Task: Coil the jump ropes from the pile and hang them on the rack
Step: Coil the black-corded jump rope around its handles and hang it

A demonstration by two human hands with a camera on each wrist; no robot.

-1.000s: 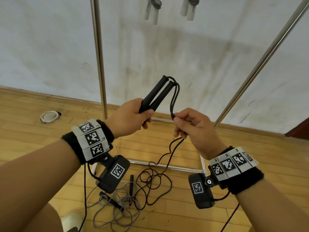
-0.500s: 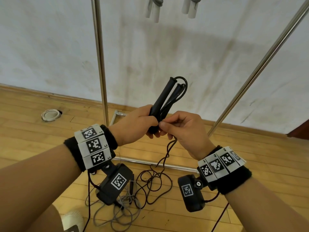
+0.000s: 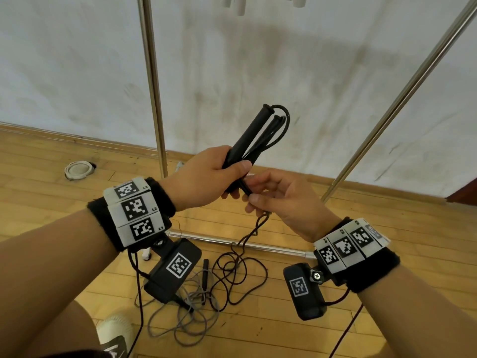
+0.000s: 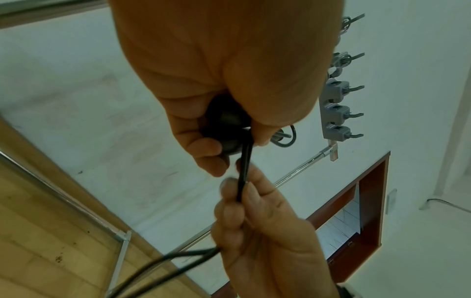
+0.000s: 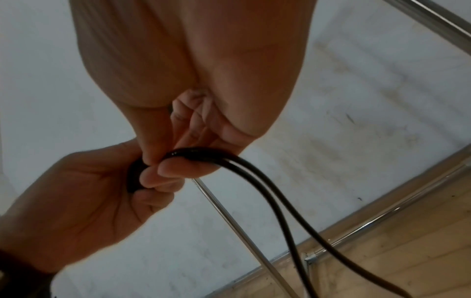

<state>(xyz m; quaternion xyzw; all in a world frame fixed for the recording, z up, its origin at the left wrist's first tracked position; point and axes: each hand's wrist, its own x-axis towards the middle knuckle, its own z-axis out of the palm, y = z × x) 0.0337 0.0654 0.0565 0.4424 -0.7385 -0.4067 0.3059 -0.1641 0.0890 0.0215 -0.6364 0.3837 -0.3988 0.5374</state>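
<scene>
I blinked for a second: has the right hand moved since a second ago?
Yes. The right hand moved left, away from the slanted rack pole, to the black handles.

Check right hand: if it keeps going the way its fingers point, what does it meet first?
The left hand. The right hand pinches the black rope with fingertips aimed at the left fingers around the black handles; they look nearly touching, depth unclear.

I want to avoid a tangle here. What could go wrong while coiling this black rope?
1. The black rope trails onto the grey rope on the floor; pulling may drag or knot both.
2. The left hand grips both handles near one end; they could twist apart.
3. The right hand only pinches the doubled cord, which may slip.
</scene>
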